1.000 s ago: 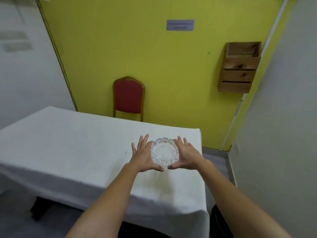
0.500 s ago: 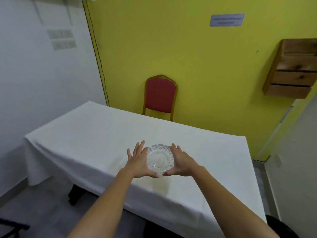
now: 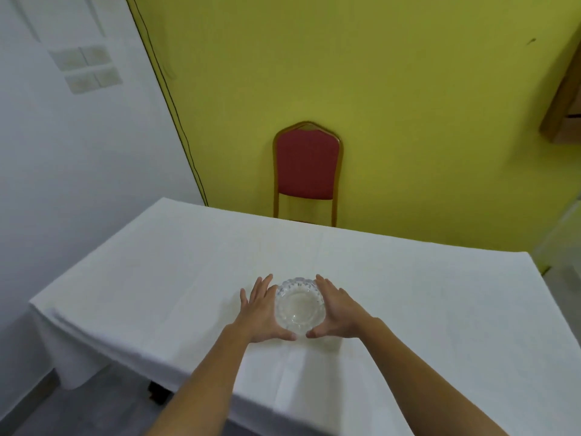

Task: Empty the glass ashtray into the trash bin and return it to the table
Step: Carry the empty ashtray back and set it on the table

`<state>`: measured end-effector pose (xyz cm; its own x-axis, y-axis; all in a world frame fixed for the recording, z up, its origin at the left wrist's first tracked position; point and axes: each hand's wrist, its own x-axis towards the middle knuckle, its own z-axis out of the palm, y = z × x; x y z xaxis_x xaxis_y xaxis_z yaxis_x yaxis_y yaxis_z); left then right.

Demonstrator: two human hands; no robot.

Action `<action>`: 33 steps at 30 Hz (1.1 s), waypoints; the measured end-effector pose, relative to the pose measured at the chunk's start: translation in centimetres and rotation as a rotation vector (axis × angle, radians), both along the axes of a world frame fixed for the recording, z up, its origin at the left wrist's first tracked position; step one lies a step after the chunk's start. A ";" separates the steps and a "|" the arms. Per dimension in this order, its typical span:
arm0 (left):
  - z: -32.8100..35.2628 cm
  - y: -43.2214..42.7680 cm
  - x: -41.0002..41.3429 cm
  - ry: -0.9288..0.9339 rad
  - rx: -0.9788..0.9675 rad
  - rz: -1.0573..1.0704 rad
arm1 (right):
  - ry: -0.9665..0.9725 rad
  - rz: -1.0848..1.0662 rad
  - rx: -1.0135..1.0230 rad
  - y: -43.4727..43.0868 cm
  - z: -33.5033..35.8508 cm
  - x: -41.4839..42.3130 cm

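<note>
A round cut-glass ashtray (image 3: 298,305) with a scalloped rim rests near the front middle of the table (image 3: 163,278), which is covered with a white cloth. It looks empty. My left hand (image 3: 262,311) cups its left side and my right hand (image 3: 338,308) cups its right side. Both hands have fingers stretched forward, and the thumbs nearly meet at the near rim. The trash bin is out of sight.
A red-padded chair (image 3: 306,171) with a gold frame stands against the yellow wall behind the table. A wooden wall box (image 3: 566,102) hangs at the far right edge. Grey floor shows at the lower left, beside the white wall.
The camera view has swung to the right side of the table toward its middle. My hands have stayed on both sides of the ashtray, carrying it leftward along the cloth.
</note>
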<state>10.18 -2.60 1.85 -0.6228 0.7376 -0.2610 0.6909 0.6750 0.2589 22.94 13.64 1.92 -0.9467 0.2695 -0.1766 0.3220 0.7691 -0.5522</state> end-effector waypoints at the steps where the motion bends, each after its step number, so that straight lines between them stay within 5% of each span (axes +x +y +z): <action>1: -0.3 0.5 -1.1 0.004 -0.001 -0.005 | -0.004 -0.008 -0.006 0.4 -0.4 -1.0; 17: -3.0 4.6 -9.5 -0.073 -0.028 -0.171 | -0.029 -0.184 0.055 2.0 -3.7 -6.9; 33: -3.5 4.6 -10.9 -0.027 -0.085 -0.415 | -0.284 -0.291 0.212 -0.1 -3.4 -6.4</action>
<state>-0.70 2.00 -1.62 -0.2697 0.8996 -0.3434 0.9024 0.3606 0.2360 16.54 13.55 -1.48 -0.7482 0.5756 -0.3299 0.6573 0.7107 -0.2508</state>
